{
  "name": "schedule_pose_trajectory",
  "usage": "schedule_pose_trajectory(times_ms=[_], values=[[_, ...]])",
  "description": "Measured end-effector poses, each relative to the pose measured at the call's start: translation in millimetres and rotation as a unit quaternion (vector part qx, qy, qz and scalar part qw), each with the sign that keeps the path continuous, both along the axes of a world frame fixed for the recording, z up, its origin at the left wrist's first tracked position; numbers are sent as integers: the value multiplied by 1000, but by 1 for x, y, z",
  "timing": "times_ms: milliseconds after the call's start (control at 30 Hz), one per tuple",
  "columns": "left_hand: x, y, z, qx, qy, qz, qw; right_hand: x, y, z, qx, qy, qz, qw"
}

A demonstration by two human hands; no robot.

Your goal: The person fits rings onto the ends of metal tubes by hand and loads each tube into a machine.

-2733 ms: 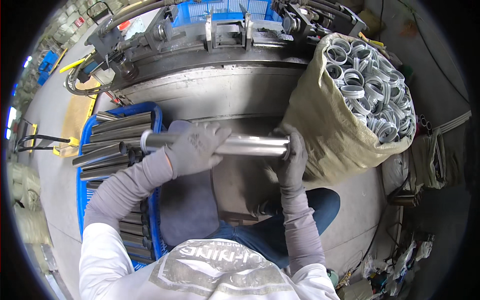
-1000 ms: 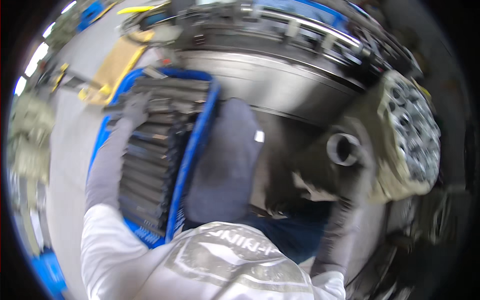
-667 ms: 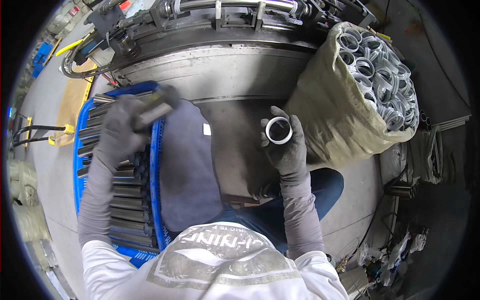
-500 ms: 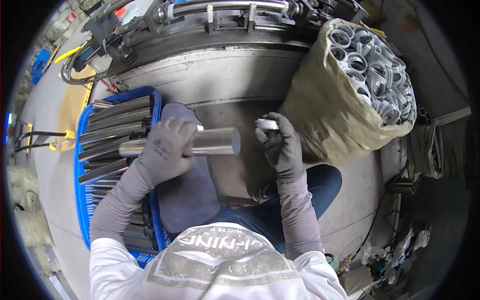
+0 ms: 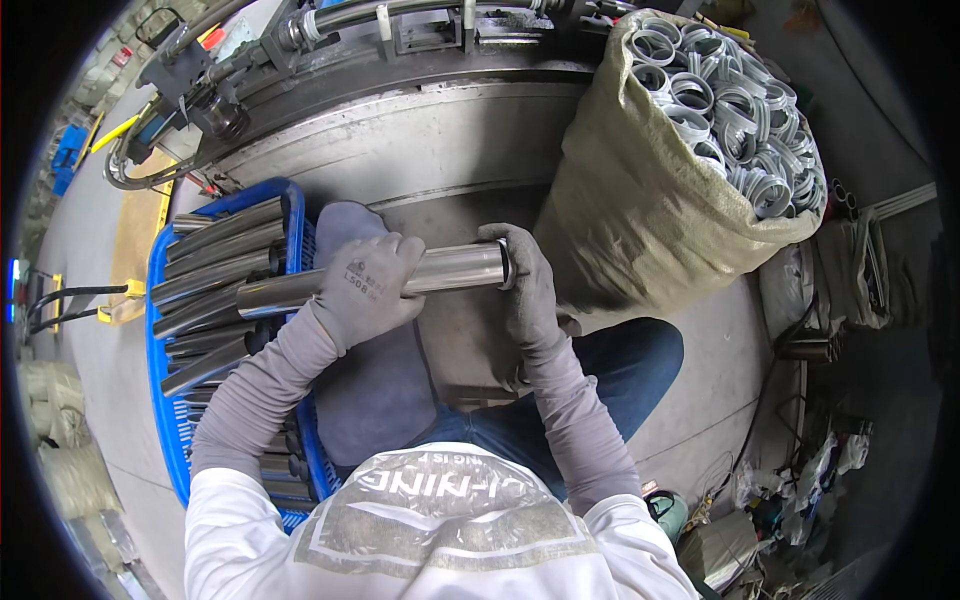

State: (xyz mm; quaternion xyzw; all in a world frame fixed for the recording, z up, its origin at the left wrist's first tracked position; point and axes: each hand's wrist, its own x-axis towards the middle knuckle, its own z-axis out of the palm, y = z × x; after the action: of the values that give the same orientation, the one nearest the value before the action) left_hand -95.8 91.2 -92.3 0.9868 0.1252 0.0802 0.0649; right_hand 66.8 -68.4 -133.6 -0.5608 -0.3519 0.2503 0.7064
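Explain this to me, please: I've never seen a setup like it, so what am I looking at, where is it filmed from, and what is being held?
There is no robot here, just a person in grey gloves. A wide fisheye camera on the head looks down, so straight edges look bent. The left hand grips a shiny silver metal tube around its middle. The right hand holds a thin pale ring at the tube's right end; how far it is fitted, I cannot tell. On the left, a blue plastic basket holds similar metal tubes. On the right, a beige woven sack is full of grey rings. Beyond the hands stands a dark metal machine.
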Motion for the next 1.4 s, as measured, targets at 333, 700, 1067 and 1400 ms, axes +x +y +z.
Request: schedule_pose_trajectory(times_ms=[333, 700, 1067, 1400], values=[[-6, 1, 10, -9, 28, 26, 999, -1, 9, -7, -34, -83, -49, 995], [-11, 3, 15, -7, 21, 17, 1000, -7, 17, 0, 36, -105, -48, 993], [-3, -4, 32, -56, 57, 43, 996, 3, 12, 15, -25, -92, -30, 995], [9, -2, 13, -26, 32, 5, 999, 10, 6, -10, -39, -114, -72, 990]])
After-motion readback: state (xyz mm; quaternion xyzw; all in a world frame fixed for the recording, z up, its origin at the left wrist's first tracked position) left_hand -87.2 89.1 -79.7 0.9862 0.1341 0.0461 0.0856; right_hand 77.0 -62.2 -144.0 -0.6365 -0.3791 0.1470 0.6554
